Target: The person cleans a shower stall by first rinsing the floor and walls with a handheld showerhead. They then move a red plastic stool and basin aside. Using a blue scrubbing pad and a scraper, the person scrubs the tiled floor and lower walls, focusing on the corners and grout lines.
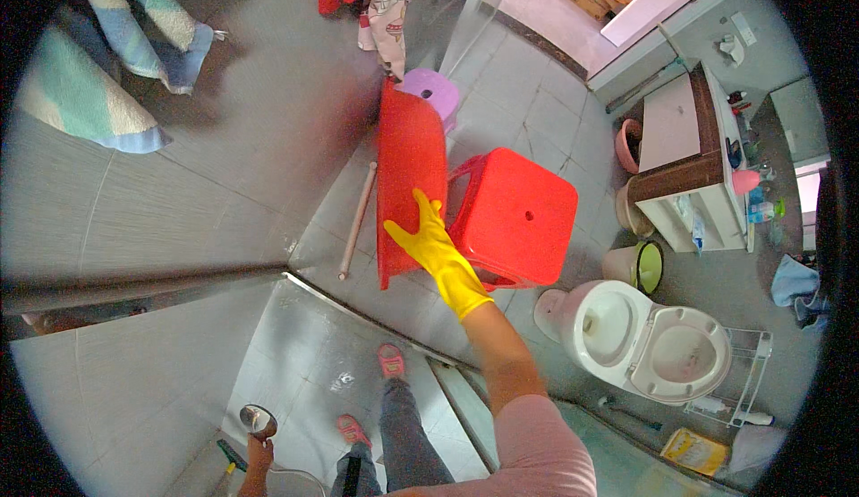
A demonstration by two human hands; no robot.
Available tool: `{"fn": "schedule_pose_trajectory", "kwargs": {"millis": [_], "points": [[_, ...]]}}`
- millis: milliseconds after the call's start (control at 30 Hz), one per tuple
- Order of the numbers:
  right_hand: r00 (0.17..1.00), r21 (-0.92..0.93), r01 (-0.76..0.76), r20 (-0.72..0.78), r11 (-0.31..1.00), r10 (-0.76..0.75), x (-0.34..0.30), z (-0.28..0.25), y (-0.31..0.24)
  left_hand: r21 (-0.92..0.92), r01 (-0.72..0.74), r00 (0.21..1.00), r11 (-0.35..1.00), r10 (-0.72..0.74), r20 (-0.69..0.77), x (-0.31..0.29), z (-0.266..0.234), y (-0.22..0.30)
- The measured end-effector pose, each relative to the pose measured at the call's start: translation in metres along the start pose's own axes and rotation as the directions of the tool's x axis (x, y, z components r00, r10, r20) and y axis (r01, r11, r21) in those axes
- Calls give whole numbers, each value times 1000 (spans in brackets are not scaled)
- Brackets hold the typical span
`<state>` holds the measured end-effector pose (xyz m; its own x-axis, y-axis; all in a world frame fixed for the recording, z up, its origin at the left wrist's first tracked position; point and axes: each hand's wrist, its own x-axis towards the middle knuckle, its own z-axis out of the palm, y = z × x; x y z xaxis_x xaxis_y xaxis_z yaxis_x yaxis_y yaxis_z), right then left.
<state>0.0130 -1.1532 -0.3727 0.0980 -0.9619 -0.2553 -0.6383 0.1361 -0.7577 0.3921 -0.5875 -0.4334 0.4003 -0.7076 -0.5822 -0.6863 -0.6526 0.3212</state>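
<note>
My left hand (259, 453), bare, is closed around the handle of a round shower head (257, 420) at the lower left. A hose curves away beside it. My right hand (424, 239) wears a yellow rubber glove. Its fingers are spread over a large red plastic piece (412, 152) with a straight left edge and a curved right side; its kind is unclear. Whether the glove touches that piece I cannot tell. Just right of the glove stands a red square plastic stool (523, 215) with a small hole in its seat.
A purple stool (431, 93) stands behind the red piece. A pale rod (358, 220) lies at the wall. On the right are a toilet (608, 327), a green-lined bin (646, 266) and a cabinet (689, 202). A raised sill (349, 311) crosses the floor. Towels (116, 67) hang upper left.
</note>
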Motion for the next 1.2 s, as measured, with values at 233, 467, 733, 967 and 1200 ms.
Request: {"fn": "schedule_pose_trajectory", "kwargs": {"millis": [233,467,733,967,1200], "points": [[993,-295,-21,-121,955,-15,10,17,17,-14,141,988,990,-140,69,-9,-16,39],[993,-216,44,-101,975,-67,2,16,68,-204,40,999,978,-31,44,-13,8,7],[984,725,-32,-98,688,148,20,39,101,-146,-9,996,989,21,82,-8,7,18],[930,630,-21,-273,776,246,53,29,131,-177,54,996,983,-40,84,4,1,25],[743,-379,-313,-669,871,-24,40,-82,117,112,174,983,978,-167,-72,-29,15,4]]}}
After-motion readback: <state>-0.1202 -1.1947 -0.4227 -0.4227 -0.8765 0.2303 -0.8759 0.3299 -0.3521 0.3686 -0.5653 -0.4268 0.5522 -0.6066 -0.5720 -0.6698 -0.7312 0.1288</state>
